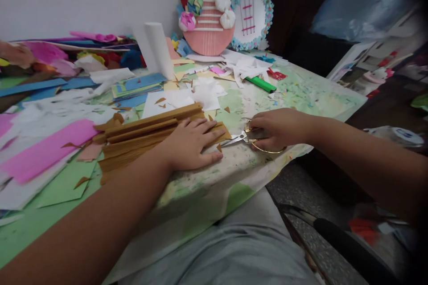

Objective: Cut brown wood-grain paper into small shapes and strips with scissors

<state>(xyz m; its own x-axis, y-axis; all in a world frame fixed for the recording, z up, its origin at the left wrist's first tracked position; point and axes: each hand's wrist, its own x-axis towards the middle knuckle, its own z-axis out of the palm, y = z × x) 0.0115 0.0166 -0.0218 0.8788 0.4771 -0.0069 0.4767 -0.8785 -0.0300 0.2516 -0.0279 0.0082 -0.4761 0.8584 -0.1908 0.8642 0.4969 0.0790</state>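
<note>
My left hand lies flat with fingers spread, pressing on the right end of a folded sheet of brown crepe paper. The thumb rests on the tablecloth. To its right, my right hand is closed round the gold handles of a pair of scissors. The scissors lie low over the cloth, blades pointing left at the paper's end, close to a small brown scrap. Whether the blade tips touch the paper I cannot tell. Several small brown paper scraps lie scattered around.
Pink crepe paper and green paper lie to the left. Behind stand a white paper roll, a pink craft instrument and a white one with blue flowers. A green marker-like object lies beyond my right hand.
</note>
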